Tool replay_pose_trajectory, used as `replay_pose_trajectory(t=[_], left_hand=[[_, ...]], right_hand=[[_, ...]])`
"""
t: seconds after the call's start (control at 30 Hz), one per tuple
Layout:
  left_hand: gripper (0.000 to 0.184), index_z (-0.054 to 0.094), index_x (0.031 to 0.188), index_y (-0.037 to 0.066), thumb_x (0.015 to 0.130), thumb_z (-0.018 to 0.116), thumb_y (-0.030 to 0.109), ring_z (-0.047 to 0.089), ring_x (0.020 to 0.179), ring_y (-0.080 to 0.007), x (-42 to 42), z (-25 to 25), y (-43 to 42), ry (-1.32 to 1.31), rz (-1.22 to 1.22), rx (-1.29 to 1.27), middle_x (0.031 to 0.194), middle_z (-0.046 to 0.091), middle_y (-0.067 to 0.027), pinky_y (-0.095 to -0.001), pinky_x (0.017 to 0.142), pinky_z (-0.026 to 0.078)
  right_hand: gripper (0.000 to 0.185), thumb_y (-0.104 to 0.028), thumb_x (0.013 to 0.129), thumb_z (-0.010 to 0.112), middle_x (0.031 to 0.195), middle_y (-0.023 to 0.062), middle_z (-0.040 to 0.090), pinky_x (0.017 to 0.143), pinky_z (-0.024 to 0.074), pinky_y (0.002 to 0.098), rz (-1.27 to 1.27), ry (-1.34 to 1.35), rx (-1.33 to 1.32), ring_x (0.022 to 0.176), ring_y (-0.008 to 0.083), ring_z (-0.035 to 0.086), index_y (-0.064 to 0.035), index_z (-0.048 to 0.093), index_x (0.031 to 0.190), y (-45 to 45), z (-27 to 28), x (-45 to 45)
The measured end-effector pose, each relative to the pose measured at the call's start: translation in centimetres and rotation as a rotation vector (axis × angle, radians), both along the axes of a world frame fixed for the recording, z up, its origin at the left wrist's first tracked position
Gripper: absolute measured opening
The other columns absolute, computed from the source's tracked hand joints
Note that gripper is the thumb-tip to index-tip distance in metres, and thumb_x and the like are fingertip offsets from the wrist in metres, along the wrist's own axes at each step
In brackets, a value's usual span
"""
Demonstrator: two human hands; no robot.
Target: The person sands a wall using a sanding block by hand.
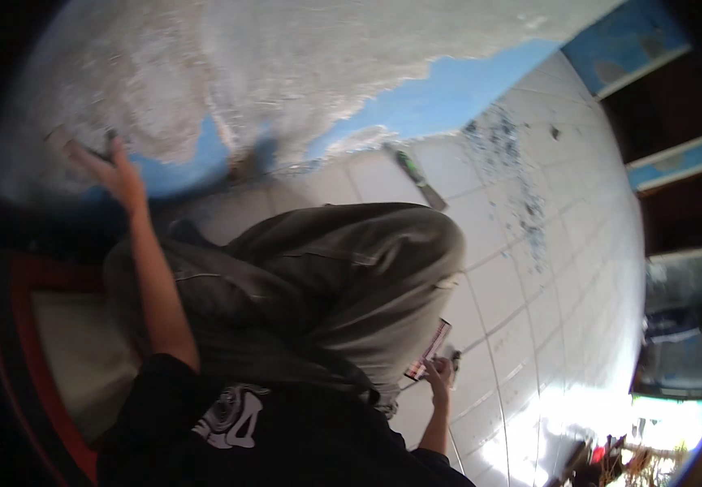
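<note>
Clock positions are from frame centre.

Left hand point(111, 172): 9–10 o'clock, up against the rough wall point(286, 69), fingers stretched outward. Small tan item point(56, 140) right at the fingertips; can't confirm if it's gripped, or if anything is pressed on the wall.

Right hand point(442, 375): 5 o'clock, low by the tiled floor point(481, 312), fingers bent. Red-and-white patterned strip point(429, 349) just to its 11, small dark item point(455, 359) just to its 1. Can't tell whether the fingers are closed on either.

Between the hands: grey-brown trousers point(326, 276), knee bent toward 2. Black shirt point(310, 438) at 6.

Wall fills 10 to 1: patchy grey-white, ragged edges, blue patch point(448, 93) at 1.

Scraper point(417, 178) with green handle: 1–2 o'clock, flat on floor near the wall base, blade toward the knee. Blue flakes point(501, 146) scattered at 2.

Red frame point(22, 325) at 8–9. Bright glare on the tiles at 4–5.
</note>
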State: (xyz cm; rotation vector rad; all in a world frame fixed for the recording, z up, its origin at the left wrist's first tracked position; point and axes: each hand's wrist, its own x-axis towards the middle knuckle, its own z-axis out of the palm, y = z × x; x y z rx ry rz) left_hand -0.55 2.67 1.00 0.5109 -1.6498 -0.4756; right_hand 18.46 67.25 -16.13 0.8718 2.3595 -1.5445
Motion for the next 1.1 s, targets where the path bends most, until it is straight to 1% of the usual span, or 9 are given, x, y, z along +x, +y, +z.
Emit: replay_pose_trajectory(t=[0.1, 0.17, 0.27, 0.5, 0.57, 0.67, 0.8, 0.87, 1.1], left_hand=[[0.074, 0.017, 0.133, -0.007, 0.081, 0.057, 0.029, 0.014, 0.130, -0.0358, -0.1, 0.2, 0.0, 0.005, -0.014, -0.016, 0.139, 0.015, -0.0257, -0.0408, 0.105, 0.013], [0.078, 0.017, 0.133, -0.007, 0.080, 0.058, 0.033, 0.016, 0.129, -0.0374, -0.2, 0.2, 0.5, 0.009, -0.038, 0.016, 0.138, 0.017, -0.0271, -0.0426, 0.105, 0.015], [0.078, 0.020, 0.132, -0.008, 0.080, 0.058, 0.036, 0.022, 0.126, -0.0385, 0.1, 1.3, 1.1, -0.030, 0.034, -0.114, 0.134, 0.022, -0.0279, -0.0444, 0.102, 0.021], [0.074, 0.024, 0.130, -0.007, 0.081, 0.058, 0.036, 0.026, 0.123, -0.0387, 0.2, 0.6, 0.4, -0.042, 0.071, -0.090, 0.132, 0.026, -0.0275, -0.0455, 0.099, 0.025], [0.072, 0.025, 0.129, -0.007, 0.081, 0.058, 0.035, 0.028, 0.122, -0.0391, 0.2, 1.0, 0.2, -0.030, 0.069, -0.205, 0.131, 0.027, -0.0277, -0.0452, 0.098, 0.027], [0.068, 0.027, 0.130, -0.004, 0.081, 0.060, 0.029, 0.025, 0.125, -0.0368, 0.2, 1.4, 0.7, 0.033, -0.028, -0.176, 0.134, 0.025, -0.0236, -0.0437, 0.102, 0.020], [0.067, 0.027, 0.130, -0.004, 0.081, 0.060, 0.029, 0.025, 0.125, -0.0359, 0.2, 1.4, 0.9, 0.047, -0.013, -0.176, 0.134, 0.026, -0.0235, -0.0436, 0.102, 0.021], [0.073, 0.024, 0.130, -0.007, 0.082, 0.057, 0.036, 0.027, 0.123, -0.0399, 0.2, 1.2, 0.5, -0.017, 0.061, -0.189, 0.131, 0.026, -0.0285, -0.0456, 0.099, 0.027], [0.075, 0.021, 0.132, -0.007, 0.082, 0.056, 0.037, 0.021, 0.126, -0.0403, 0.4, 1.5, 0.9, -0.024, 0.027, -0.205, 0.135, 0.020, -0.0288, -0.0456, 0.102, 0.021]], right_hand=[[0.039, -0.019, 0.070, 0.073, 0.073, 0.0005, 0.051, 0.051, 0.0434, 0.0215, -0.031, 0.010, 0.034, 0.062, 0.0087, 0.051, -0.0018, 0.050, 0.096, -0.2, -0.8, -0.1], [0.038, -0.019, 0.070, 0.073, 0.068, -0.0010, 0.049, 0.051, 0.0407, 0.0204, -0.057, 0.003, 0.010, 0.059, 0.0068, 0.047, -0.0013, 0.051, 0.095, -1.4, 0.9, -0.5], [0.036, -0.019, 0.070, 0.074, 0.063, -0.0031, 0.047, 0.050, 0.0352, 0.0202, -0.014, 0.040, 0.097, 0.057, 0.0051, 0.042, -0.0008, 0.051, 0.091, -1.1, 0.3, -0.3], [0.033, -0.020, 0.070, 0.074, 0.067, -0.0018, 0.048, 0.051, 0.0377, 0.0213, -0.011, 0.036, 0.123, 0.059, 0.0059, 0.043, -0.0034, 0.049, 0.085, -0.4, -0.6, -0.1], [0.033, -0.020, 0.070, 0.074, 0.067, -0.0021, 0.047, 0.051, 0.0379, 0.0216, -0.026, 0.046, 0.104, 0.059, 0.0058, 0.043, -0.0035, 0.049, 0.084, -0.2, -1.1, 0.2], [0.033, -0.021, 0.070, 0.074, 0.067, -0.0025, 0.047, 0.051, 0.0380, 0.0221, -0.030, 0.046, 0.102, 0.058, 0.0056, 0.042, -0.0039, 0.048, 0.082, -0.6, -0.6, -0.1], [0.034, -0.022, 0.070, 0.074, 0.066, -0.0026, 0.045, 0.051, 0.0371, 0.0226, -0.001, 0.076, 0.111, 0.058, 0.0057, 0.041, -0.0047, 0.047, 0.079, -0.2, -1.2, 0.0], [0.035, -0.024, 0.069, 0.075, 0.065, -0.0013, 0.047, 0.052, 0.0384, 0.0232, -0.003, 0.063, 0.129, 0.058, 0.0067, 0.043, -0.0030, 0.049, 0.080, -0.1, -1.0, 0.1], [0.039, -0.030, 0.067, 0.075, 0.066, 0.0006, 0.051, 0.054, 0.0406, 0.0246, -0.019, 0.000, 0.157, 0.059, 0.0085, 0.046, -0.0021, 0.052, 0.081, -0.1, -0.9, 0.0]])
